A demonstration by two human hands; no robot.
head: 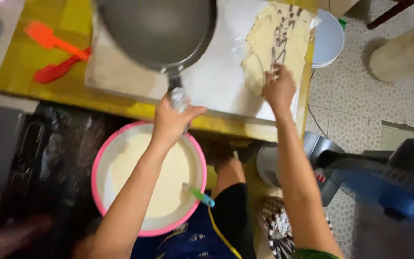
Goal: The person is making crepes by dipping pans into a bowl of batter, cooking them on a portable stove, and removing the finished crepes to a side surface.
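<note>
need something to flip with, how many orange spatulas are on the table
2. Both lie at the far left of the yellow table, crossed: one spatula above, the other spatula just below. More may sit outside the view.

Yellow table [20,67] with two orange spatulas [56,52], white sheet [216,76]

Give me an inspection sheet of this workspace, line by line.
Surface: yellow table with a white sheet on it.
Job's things: dark pan tilted on the sheet; thin crepe with dark streaks; pink-rimmed bowl of pale batter below the table edge.
Clutter: two orange-red spatulas; white plate at the table's far edge; green-handled utensil in the bowl.
Grippers: left hand grips the pan handle; right hand touches the crepe.
Cables: a thin cord on the tiled floor.
Surroundings: patterned floor tiles, blue and black appliance.
</note>
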